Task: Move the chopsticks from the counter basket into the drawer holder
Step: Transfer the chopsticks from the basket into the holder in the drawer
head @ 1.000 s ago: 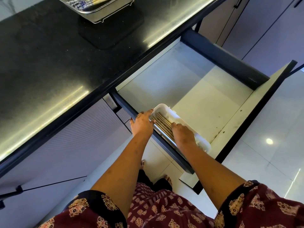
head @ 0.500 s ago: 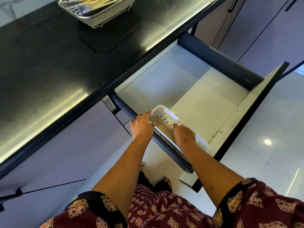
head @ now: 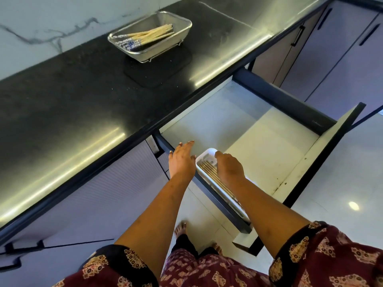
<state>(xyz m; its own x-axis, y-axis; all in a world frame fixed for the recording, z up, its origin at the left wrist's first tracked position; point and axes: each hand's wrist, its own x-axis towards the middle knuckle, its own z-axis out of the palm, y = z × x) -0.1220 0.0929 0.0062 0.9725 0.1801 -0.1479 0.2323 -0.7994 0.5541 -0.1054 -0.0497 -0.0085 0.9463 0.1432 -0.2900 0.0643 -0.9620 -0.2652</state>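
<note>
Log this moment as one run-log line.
left hand: open, lifted | right hand: on white holder | chopsticks: some in counter basket

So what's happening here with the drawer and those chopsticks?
A person is sorting chopsticks into a white holder in the open drawer. The right hand rests over the chopsticks in the holder. The left hand hovers open beside it, holding nothing. More chopsticks lie in the metal basket on the black counter, so the job isn't finished.
</note>
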